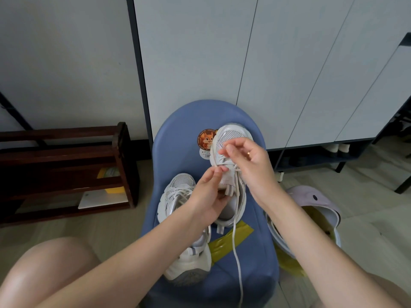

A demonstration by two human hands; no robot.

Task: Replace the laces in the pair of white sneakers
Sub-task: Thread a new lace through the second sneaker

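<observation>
Right now the left hand makes the nearer grip: thumb and fingertips pinch a strand of white lace at the eyelet rows of the far sneaker, while the palm seems to cup the tongue and collar from below. Just beyond it and slightly to the right, the right hand pinches another stretch of the same lace over the upper eyelets, fingers curled, a ring showing on one finger. The sneaker runs lengthwise away from both grips, toe pointing far and heel toward the person, so the eyelets lie in a line directly under the two pinches. A free end of lace trails from below the grips toward the person across the blue seat. Left of the left grip the second sneaker rests on the same seat, laced. The next pull or threading likely runs along that toe-to-heel axis, and the right hand sits closer to the toe-side eyelets.
</observation>
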